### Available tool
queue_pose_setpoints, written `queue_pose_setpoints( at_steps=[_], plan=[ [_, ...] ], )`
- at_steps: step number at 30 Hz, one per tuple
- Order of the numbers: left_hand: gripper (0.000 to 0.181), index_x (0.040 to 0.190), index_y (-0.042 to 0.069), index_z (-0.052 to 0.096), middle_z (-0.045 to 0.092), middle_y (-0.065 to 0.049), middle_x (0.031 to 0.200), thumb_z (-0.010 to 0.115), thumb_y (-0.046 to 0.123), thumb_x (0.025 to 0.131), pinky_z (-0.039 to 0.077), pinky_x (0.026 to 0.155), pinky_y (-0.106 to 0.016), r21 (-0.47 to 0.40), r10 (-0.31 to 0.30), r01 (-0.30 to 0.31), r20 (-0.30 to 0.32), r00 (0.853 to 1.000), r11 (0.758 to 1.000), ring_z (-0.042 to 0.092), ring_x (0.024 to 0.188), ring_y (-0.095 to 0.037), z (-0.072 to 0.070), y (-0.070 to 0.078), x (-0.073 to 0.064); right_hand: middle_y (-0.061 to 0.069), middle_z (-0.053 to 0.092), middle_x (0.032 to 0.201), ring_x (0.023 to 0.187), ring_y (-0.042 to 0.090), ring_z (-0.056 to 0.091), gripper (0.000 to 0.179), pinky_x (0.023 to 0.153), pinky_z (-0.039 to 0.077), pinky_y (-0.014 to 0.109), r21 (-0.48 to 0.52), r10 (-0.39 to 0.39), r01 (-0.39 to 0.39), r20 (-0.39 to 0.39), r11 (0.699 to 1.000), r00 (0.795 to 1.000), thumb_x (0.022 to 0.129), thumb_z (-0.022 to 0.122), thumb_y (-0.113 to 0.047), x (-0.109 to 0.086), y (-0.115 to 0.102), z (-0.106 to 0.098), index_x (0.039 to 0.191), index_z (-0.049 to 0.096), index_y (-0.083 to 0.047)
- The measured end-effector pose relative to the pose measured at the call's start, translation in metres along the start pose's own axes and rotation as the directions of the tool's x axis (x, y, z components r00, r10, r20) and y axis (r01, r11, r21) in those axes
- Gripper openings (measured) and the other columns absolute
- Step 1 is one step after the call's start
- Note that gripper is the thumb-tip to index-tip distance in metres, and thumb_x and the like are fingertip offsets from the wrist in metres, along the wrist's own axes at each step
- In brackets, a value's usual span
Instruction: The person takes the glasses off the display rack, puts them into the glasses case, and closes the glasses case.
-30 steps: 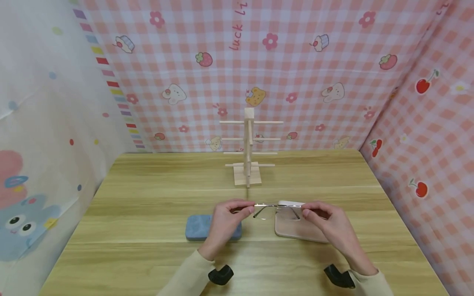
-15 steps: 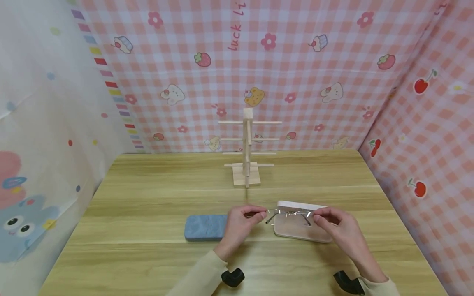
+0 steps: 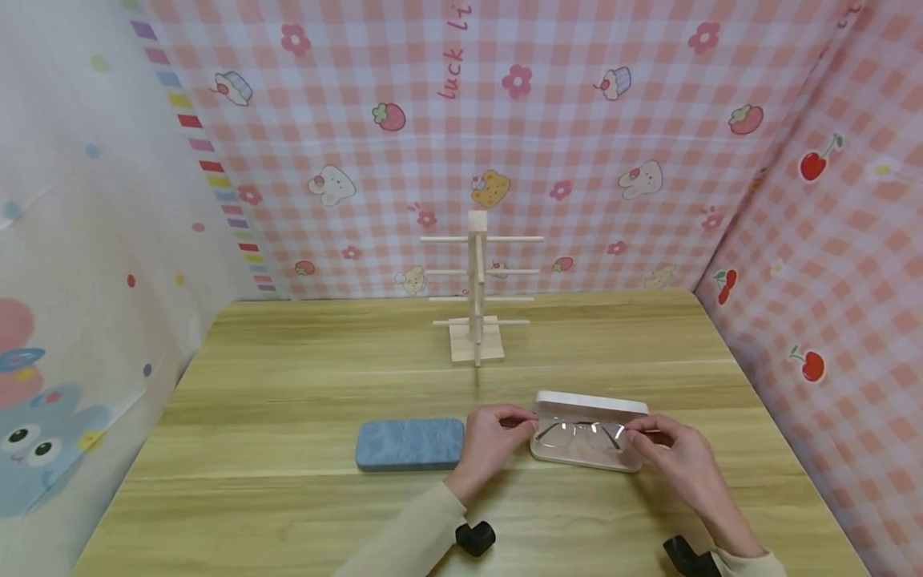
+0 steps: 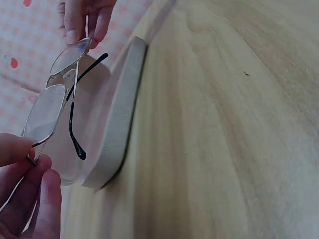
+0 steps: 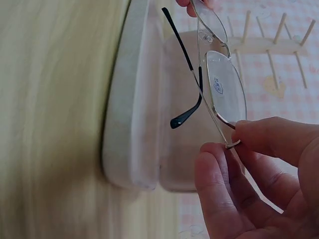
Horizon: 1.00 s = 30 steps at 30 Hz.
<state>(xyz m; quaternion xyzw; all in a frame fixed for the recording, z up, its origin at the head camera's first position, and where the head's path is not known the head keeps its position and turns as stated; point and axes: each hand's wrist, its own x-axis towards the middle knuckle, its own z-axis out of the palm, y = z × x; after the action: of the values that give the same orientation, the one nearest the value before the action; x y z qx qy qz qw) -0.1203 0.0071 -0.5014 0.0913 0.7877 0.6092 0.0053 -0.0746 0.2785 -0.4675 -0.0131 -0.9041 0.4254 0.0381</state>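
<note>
Both hands hold a pair of thin metal-rimmed eyeglasses [image 3: 582, 425], one at each end. My left hand [image 3: 496, 445] pinches the left corner of the frame near the hinge, and my right hand [image 3: 678, 453] pinches the right corner. In the wrist views the lenses [image 4: 47, 114] are clear and the dark-tipped temples [image 5: 187, 113] are folded in, crossing behind them. Under the eyeglasses lies an opened beige glasses case [image 3: 577, 458], its lid tilted up at the back. The eyeglasses overlap its inside in the head view. A small printed mark shows on one lens.
A closed blue glasses case [image 3: 409, 445] lies left of my left hand. Behind stands a wooden rack [image 3: 477, 272] with several pegs on a square base. The wood-grain table [image 3: 288, 385] ends at patterned cloth walls [image 3: 577, 160].
Both hands have carried the eyeglasses right and down towards me, from beside the beige case to over it. The blue case, partly covered before, now shows fully.
</note>
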Motion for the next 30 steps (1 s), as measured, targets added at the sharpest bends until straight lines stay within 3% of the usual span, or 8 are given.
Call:
queue_pose_setpoints(
  at_steps=[9, 18, 23, 30],
  plan=[
    [0.004, 0.085, 0.011, 0.083, 0.076, 0.006, 0.08, 0.079, 0.011, 0.083, 0.052, 0.071, -0.021, 0.104, -0.027, 0.024, 0.022, 0.999, 0.994, 0.063, 0.075, -0.002, 0.01, -0.007, 0.005, 0.008, 0.077, 0.102, 0.09, 0.012, 0.07, 0.007, 0.076, 0.054, 0.02, -0.057, 0.007, -0.007, 0.006, 0.998, 1.0, 0.092, 0.074, -0.007, 0.002, 0.013, 0.0, 0.098, 0.077, -0.008],
    [0.004, 0.086, 0.011, 0.083, 0.075, 0.008, 0.08, 0.079, 0.011, 0.084, 0.049, 0.067, -0.019, 0.177, -0.016, 0.009, 0.042, 0.999, 0.984, 0.059, 0.071, 0.001, 0.014, -0.012, 0.007, 0.007, 0.076, 0.101, 0.089, 0.013, 0.068, 0.006, 0.074, 0.053, 0.023, -0.113, 0.016, -0.011, 0.043, 0.994, 0.999, 0.092, 0.075, -0.008, 0.008, 0.022, 0.004, 0.097, 0.078, -0.008],
    [0.005, 0.084, 0.011, 0.083, 0.076, 0.005, 0.082, 0.078, 0.009, 0.084, 0.05, 0.067, -0.02, 0.202, 0.007, -0.014, 0.035, 0.999, 0.979, 0.062, 0.073, -0.001, 0.016, -0.013, 0.007, 0.007, 0.075, 0.101, 0.089, 0.014, 0.066, 0.007, 0.074, 0.053, 0.025, -0.147, 0.023, -0.014, 0.054, 0.989, 0.998, 0.091, 0.077, -0.011, 0.01, 0.025, 0.005, 0.096, 0.079, -0.008],
    [0.008, 0.088, 0.012, 0.084, 0.078, 0.003, 0.09, 0.079, 0.007, 0.083, 0.055, 0.078, -0.025, 0.23, 0.021, -0.025, 0.019, 1.0, 0.973, 0.07, 0.088, -0.01, 0.017, -0.016, 0.006, 0.008, 0.075, 0.103, 0.092, 0.018, 0.066, 0.007, 0.076, 0.053, 0.031, -0.169, 0.029, -0.019, 0.058, 0.985, 0.998, 0.091, 0.078, -0.012, 0.012, 0.027, 0.006, 0.097, 0.08, -0.009]
  ],
)
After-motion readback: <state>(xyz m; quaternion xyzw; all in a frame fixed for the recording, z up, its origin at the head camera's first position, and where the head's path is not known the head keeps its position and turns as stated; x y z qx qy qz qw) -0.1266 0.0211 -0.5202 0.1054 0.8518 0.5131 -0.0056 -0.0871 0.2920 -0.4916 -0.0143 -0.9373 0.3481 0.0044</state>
